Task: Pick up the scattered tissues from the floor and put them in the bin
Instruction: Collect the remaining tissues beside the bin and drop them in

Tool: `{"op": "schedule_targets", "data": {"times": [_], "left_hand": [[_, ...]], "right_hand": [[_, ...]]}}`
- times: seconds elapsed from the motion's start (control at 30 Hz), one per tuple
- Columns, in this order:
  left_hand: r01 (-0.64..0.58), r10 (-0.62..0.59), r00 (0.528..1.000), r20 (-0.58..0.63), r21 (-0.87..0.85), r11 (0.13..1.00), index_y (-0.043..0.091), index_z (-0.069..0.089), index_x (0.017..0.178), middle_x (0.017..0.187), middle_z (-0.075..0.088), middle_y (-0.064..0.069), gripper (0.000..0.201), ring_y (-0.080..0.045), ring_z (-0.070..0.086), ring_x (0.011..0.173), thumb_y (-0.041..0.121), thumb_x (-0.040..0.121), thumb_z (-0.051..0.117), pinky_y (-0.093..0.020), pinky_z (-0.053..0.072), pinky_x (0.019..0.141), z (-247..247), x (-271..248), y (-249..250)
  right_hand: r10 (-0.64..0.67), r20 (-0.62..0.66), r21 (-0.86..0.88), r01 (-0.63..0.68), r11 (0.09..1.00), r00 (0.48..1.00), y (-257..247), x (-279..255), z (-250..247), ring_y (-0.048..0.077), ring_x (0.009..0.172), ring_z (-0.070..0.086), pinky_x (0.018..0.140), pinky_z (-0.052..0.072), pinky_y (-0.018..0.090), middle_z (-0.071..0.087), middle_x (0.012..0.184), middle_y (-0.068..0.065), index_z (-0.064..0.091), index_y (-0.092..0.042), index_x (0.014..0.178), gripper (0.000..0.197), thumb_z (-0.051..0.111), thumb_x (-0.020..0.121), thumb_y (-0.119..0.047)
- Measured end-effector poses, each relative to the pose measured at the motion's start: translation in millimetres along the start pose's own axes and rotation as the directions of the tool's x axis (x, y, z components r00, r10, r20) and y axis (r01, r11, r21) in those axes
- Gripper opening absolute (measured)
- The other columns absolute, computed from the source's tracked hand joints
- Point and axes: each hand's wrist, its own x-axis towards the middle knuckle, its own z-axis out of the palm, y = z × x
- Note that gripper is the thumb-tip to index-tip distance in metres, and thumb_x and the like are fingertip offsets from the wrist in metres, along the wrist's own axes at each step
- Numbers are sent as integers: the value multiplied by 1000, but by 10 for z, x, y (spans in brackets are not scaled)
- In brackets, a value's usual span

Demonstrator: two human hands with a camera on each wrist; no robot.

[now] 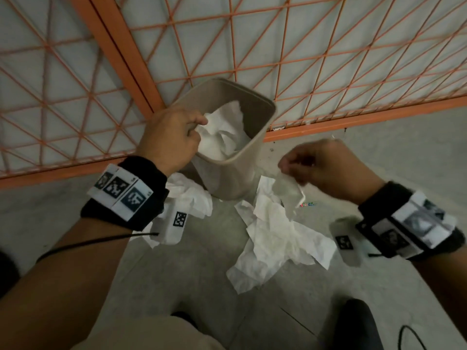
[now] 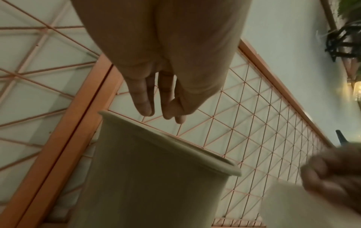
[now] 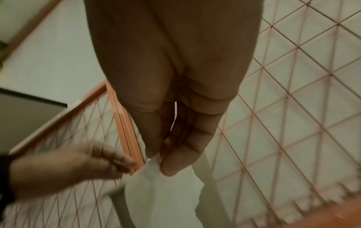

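One tissue [image 1: 290, 195] hangs from the right hand [image 1: 326, 170], pinched at its top corner, long axis vertical, just right of the bin [image 1: 260, 117] for transfer. Left hand [image 1: 171, 140] holds nothing, fingers relaxed over the near rim. Other tissues [image 1: 278, 243] lie on the floor [image 1: 404, 152]

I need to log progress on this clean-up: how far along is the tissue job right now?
Partly done. Crumpled tissues already lie inside the bin. The left hand is over the bin's mouth, fingers extended and empty in the wrist view. The right hand pinches a tissue beside the bin, not yet dropped in. Left on the floor: a pile in front of the bin, and another under the left wrist.
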Motion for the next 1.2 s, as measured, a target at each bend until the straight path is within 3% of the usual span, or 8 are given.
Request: {"op": "schedule_targets", "data": {"times": [0.1, 0.27, 0.43, 0.57, 0.73, 0.87, 1.07, 1.2], "left_hand": [[-98, 85, 987, -139, -92, 991, 14, 73, 108, 117, 68, -5, 37, -18, 64, 106, -1, 81, 52, -32, 51, 96, -117, -229, 56], [-185, 145, 975, -166, -259, 948, 12, 74, 98, 99, 71, 1, 27, -8, 65, 87, -2, 88, 54, -20, 53, 80, -33, -770, 89], [-77, 121, 985, 125, -308, 948, 23, 73, 93, 96, 70, 12, 28, -2, 63, 91, 7, 85, 53, -19, 51, 79, 518, -1271, 55], [-40, 144, 936, 322, -310, 950, 25, 72, 95, 97, 67, 14, 26, 0, 60, 92, 10, 86, 53, -16, 47, 80, 934, -1428, 102], [-61, 160, 853, 497, -209, 976, 26, 69, 105, 109, 63, 13, 25, -6, 58, 104, 18, 91, 50, -28, 52, 89, 1379, -1344, 136], [-109, 149, 780, 608, -102, 989, 28, 60, 118, 127, 50, 12, 31, -14, 50, 116, 19, 91, 48, -37, 52, 89, 1614, -1147, 195], [-280, 161, 686, 710, 54, 959, 32, 35, 140, 151, 26, -2, 56, -29, 53, 116, 13, 90, 50, -43, 48, 85, 1939, -830, 344], [-427, 160, 592, 790, 139, 893, 24, 33, 142, 134, 42, -9, 57, -31, 50, 114, 9, 90, 49, -43, 46, 80, 2165, -715, 401]], "right_hand": [[-82, -86, 139, 94, 986, 993, -300, 262, -244, 9, 61, 65, 70, 56, 27, 74, 75, 8, 73, -15, 89, 6, 69, 86, -16], [-242, -174, 137, 267, 954, 955, -673, 847, -367, 17, 79, 71, 77, 60, 39, 74, 90, 4, 73, -14, 97, 17, 66, 86, -23], [-329, -254, -38, 331, 943, 910, -809, 1361, -119, 1, 84, 65, 79, 52, 10, 71, 96, -7, 73, -19, 100, 19, 62, 87, -26], [-388, -263, -168, 355, 920, 883, -727, 1596, 90, 9, 88, 65, 84, 52, 22, 72, 102, 0, 72, -18, 101, 21, 59, 88, -27], [-389, -34, -320, 359, 877, 920, -599, 1601, 167, 12, 109, 61, 94, 42, 23, 67, 120, -3, 67, -24, 115, 27, 54, 90, -24], [-415, -172, -263, 365, 893, 893, -401, 1355, 51, 12, 111, 58, 94, 44, 20, 65, 122, -2, 63, -25, 120, 35, 47, 89, -23], [-171, -515, -31, 181, 983, 840, 391, 921, 23, 4, 84, 58, 72, 49, 14, 62, 104, 1, 67, -19, 109, 27, 49, 89, -16], [25, -498, 43, -4, 999, 867, 973, 705, 301, 6, 67, 54, 65, 42, 9, 63, 96, 4, 70, -17, 99, 23, 52, 87, -11]]}}
